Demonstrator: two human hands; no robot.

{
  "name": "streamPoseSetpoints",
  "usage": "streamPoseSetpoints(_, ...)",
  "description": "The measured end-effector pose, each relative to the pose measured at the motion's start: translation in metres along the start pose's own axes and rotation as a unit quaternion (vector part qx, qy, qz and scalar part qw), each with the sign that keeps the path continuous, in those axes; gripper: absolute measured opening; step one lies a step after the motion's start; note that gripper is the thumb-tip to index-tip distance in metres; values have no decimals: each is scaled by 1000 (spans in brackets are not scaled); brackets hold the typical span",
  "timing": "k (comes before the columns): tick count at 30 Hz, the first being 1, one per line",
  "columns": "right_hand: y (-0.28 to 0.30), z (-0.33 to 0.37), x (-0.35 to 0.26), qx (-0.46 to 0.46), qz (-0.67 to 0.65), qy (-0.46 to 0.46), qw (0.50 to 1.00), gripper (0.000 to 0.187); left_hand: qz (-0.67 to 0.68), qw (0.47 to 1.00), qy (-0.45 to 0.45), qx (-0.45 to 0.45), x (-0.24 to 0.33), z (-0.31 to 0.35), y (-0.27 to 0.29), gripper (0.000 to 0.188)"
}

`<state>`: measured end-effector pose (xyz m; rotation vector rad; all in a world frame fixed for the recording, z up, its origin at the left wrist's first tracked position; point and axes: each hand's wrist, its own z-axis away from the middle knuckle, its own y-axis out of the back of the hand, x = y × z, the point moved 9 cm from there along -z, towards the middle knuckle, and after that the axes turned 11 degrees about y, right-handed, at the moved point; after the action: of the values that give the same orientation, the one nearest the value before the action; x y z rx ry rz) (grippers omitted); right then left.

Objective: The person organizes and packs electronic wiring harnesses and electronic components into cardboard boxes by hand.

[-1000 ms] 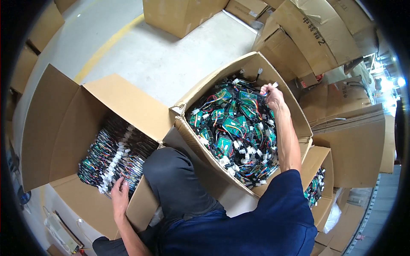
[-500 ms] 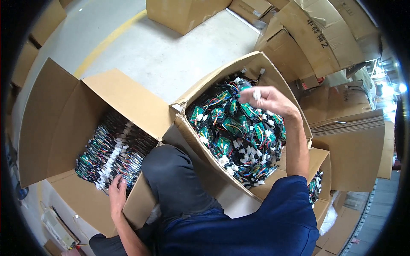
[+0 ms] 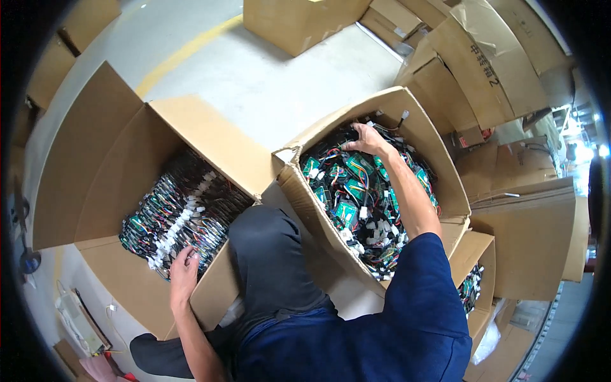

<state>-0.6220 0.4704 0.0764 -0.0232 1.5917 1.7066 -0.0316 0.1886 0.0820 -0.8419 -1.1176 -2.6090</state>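
Observation:
On the left, a cardboard box (image 3: 118, 270) holds tightly packed rows of wired circuit boards (image 3: 149, 210) with a line of white connectors. My left hand (image 3: 183, 272) rests at the near edge of these rows, its fingers slightly bent and apart. The larger box (image 3: 315, 213) to the right contains a loose heap of green circuit boards (image 3: 356, 189) with coloured wires and white plugs. Over the far left part of that heap is my right hand (image 3: 369, 140), with thumb and fingers spread around the dark wiring. Nothing gripped shows in either hand.
My bent knee (image 3: 264, 235) sits between the two boxes. A smaller box (image 3: 485, 261) with more boards stands at the right. Flattened cardboard (image 3: 525, 229) leans beyond it, and closed cartons (image 3: 299, 25) stand on the far floor. One flap (image 3: 213, 140) sticks up between the boxes.
My right hand has moved down and toward the far left of the loose heap. The left hand stays by the packed rows. The whole view has shifted slightly.

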Motion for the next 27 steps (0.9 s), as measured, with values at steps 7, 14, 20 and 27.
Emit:
streamPoseSetpoints(7, 12, 18, -36, -38, 46, 64, 996, 60, 19, 1000, -8, 16, -6, -1, 3, 42)
streamPoseSetpoints(14, 125, 114, -99, 137, -243, -43, 959, 34, 69, 994, -49, 70, 6, -2, 13, 35)
streamPoseSetpoints(20, 171, 159, -87, 297, -339, -12, 892, 34, 243, 924, -270, 122, 189, 81, 28, 22)
streamPoseSetpoints(27, 133, 138, -216, 293, -480, 24, 826, 41, 337, 841, -422, -35, 349, 142, -93, 57)
